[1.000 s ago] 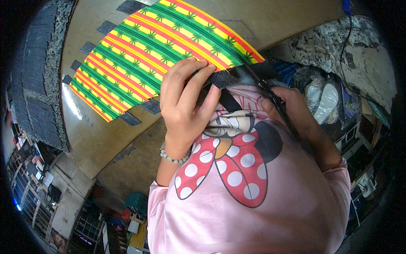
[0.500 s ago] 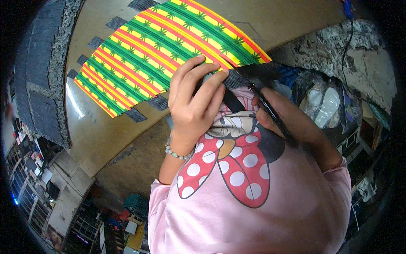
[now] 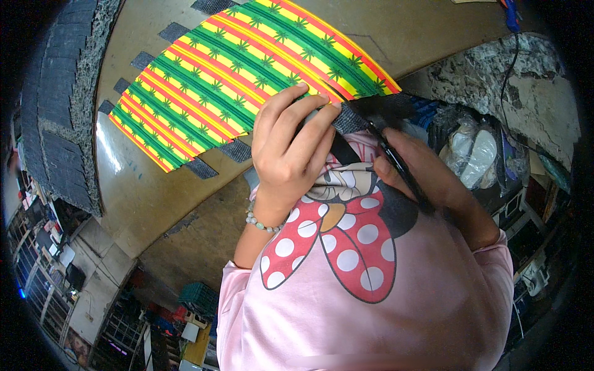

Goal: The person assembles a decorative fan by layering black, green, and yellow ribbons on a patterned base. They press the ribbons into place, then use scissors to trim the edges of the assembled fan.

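A curved sheet (image 3: 223, 80) with red, yellow and green stripes and a leaf print lies on the brown tabletop. Dark mesh tabs (image 3: 201, 168) stick out from under its edges. My left hand (image 3: 291, 136), a bead bracelet at the wrist, grips the sheet's near edge with its fingers on top; the thumb is hidden. My right hand (image 3: 417, 161) is closed around what look like long black scissors (image 3: 396, 157), their handle loops not visible. Their narrow blade reaches the sheet's near edge, just right of my left fingertips. Another mesh piece (image 3: 352, 119) shows below that edge.
The brown tabletop (image 3: 148, 198) has a curved edge in front of me. Stacked dark mesh pieces (image 3: 55, 111) stand at the far left. To the right is a clear plastic bag (image 3: 473, 154) with pale sole-shaped pieces. A dark cord (image 3: 510, 74) hangs near the wall.
The sheet and my left hand have shifted slightly right. The scissors' blade stays at the sheet's near edge, and my right hand has barely moved.
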`<action>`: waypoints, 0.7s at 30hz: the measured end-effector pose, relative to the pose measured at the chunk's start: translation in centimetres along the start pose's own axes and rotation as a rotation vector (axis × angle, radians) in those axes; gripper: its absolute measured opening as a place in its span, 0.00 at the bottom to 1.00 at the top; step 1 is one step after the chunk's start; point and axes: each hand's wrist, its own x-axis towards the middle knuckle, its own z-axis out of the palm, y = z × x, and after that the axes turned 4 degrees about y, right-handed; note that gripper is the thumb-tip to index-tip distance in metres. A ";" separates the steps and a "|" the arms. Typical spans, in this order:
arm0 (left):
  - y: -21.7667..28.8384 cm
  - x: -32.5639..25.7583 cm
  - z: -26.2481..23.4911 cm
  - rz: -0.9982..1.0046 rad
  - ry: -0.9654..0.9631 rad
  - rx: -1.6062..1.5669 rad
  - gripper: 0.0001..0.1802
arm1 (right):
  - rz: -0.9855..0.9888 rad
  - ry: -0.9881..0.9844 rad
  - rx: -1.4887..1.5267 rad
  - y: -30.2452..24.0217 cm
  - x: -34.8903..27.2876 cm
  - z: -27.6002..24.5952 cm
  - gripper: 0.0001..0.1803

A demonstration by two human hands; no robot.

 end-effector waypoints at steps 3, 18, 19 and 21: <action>0.0 0.0 0.1 -0.004 0.015 -0.011 0.17 | -0.007 -0.043 0.035 -0.1 0.0 -0.3 0.29; 0.0 -0.1 0.0 -0.015 0.000 -0.007 0.17 | -0.061 -0.040 0.215 0.7 0.3 0.1 0.24; -0.1 -0.2 0.0 -0.009 0.005 -0.006 0.17 | -0.085 -0.012 0.206 0.8 0.3 0.4 0.23; -0.2 -0.2 0.1 -0.010 0.000 -0.006 0.17 | -0.082 0.008 0.193 0.8 0.4 0.6 0.23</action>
